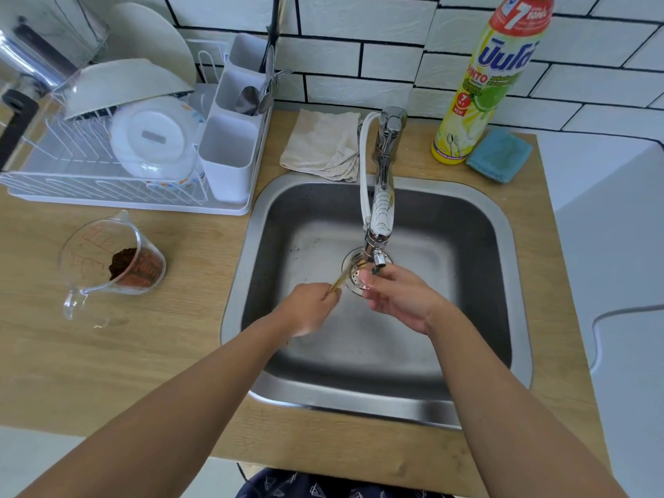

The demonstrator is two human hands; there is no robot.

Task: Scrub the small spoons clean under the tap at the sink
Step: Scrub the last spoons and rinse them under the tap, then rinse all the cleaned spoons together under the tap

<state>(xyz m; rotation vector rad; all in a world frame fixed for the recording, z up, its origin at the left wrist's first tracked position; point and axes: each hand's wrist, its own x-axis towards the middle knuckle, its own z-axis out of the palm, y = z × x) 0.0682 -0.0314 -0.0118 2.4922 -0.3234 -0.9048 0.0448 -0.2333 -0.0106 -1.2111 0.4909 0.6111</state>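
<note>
Both hands are over the steel sink (503, 246), just below the tap (381, 210). My left hand (309, 307) grips the handle end of thin gold-coloured small cutlery (346, 274), which points up toward the tap's nozzle; it looks like a small fork or spoons, and I cannot tell which. My right hand (395, 292) is at the working end right under the nozzle, with its wet fingers curled around it. The tips of the cutlery are hidden by the tap head and my right fingers.
A white dish rack (107, 195) with plates, bowls and a cutlery holder stands at the left. A glass measuring cup (111, 264) with brown grounds sits on the wooden counter. Behind the sink lie a folded cloth (323, 145), a dish soap bottle (481, 88) and a blue sponge (499, 156).
</note>
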